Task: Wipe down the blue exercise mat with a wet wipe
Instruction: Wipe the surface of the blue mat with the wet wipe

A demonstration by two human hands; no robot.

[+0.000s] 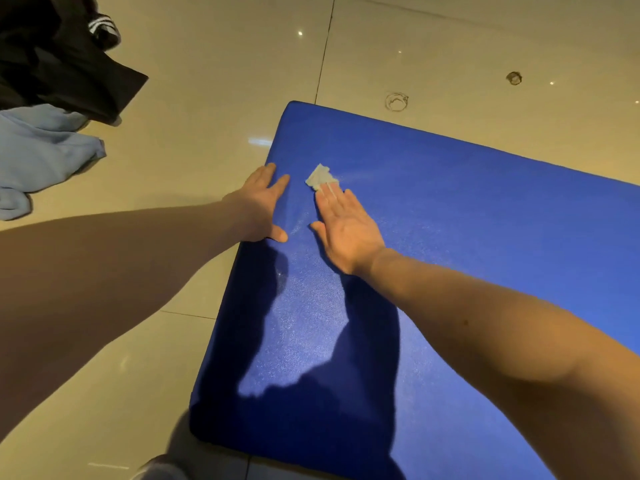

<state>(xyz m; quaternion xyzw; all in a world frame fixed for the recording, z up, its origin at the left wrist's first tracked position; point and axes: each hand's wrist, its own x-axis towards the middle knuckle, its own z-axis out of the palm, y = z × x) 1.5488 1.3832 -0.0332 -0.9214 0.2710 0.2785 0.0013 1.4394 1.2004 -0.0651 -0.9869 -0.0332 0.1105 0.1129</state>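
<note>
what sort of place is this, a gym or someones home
Most likely a room at home, though a small gym is possible. The blue mat lies straight on a glossy beige tiled floor, and a black garment and a light blue garment lie dropped on the tiles nearby.

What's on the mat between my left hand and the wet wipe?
Nothing: in the head view, only bare blue mat separates the left hand from the wipe.
</note>
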